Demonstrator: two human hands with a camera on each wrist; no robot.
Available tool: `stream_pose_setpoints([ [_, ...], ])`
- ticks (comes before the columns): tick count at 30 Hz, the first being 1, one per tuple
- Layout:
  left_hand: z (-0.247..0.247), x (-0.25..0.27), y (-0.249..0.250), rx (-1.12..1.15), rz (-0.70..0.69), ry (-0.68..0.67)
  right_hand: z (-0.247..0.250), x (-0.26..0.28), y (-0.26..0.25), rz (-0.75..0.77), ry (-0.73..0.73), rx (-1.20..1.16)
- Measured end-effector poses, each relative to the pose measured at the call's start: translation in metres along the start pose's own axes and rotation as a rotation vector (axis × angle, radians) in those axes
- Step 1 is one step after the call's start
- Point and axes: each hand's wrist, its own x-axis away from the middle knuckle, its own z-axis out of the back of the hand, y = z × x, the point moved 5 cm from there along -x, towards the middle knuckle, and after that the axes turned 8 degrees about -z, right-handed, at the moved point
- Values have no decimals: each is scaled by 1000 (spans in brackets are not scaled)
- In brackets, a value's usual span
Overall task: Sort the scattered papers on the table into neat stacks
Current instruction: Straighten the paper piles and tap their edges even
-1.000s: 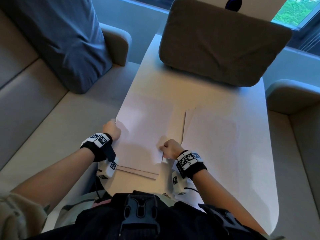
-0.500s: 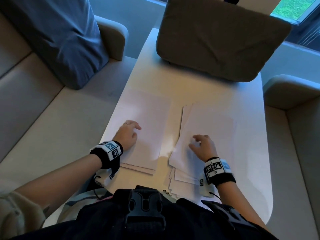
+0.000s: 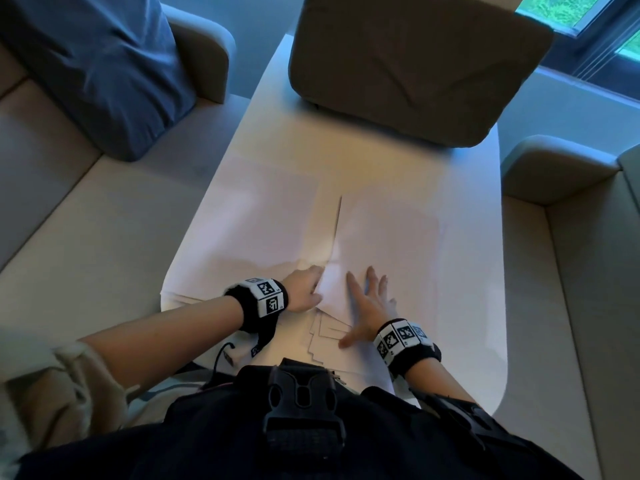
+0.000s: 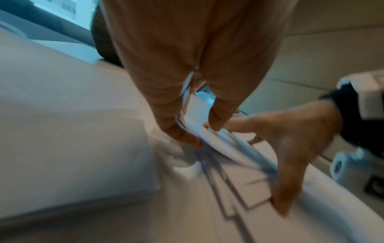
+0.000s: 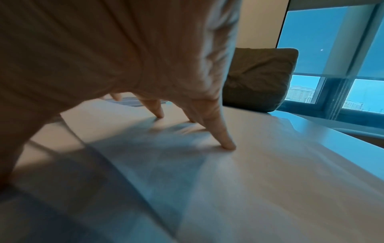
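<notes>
Two lots of white paper lie on the white table point(image 3: 349, 150). The left stack point(image 3: 259, 220) point(image 4: 72, 131) lies flat and squared. The right pile point(image 3: 391, 237) point(image 5: 249, 164) is loose, with several sheet corners fanned out point(image 3: 325, 337) at its near end. My left hand point(image 3: 317, 285) point(image 4: 199, 131) is at this pile's left edge, and its fingers pinch the edges of some sheets. My right hand point(image 3: 367, 289) point(image 5: 193, 129) lies on top of the pile, fingers straight and spread, fingertips point(image 5: 228, 144) pressing the paper down.
A brown cushion point(image 3: 408, 64) point(image 5: 259, 78) leans at the table's far end. A blue cushion point(image 3: 97, 64) sits on the beige sofa point(image 3: 86, 237) to the left. Another sofa seat point(image 3: 571, 271) is to the right, and a window point(image 5: 332, 65) lies beyond.
My left hand left the left stack and crossed to the right pile's left edge, taking hold of sheets. My right hand spread flat on the pile.
</notes>
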Motion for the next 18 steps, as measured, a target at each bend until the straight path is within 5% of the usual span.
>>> stream_pose_setpoints([
  [7,9,-18,18,529,35,120,4,4,10,93,-28,-23],
  [18,-1,-18,9,717,185,222,19,3,32,181,-36,-297],
])
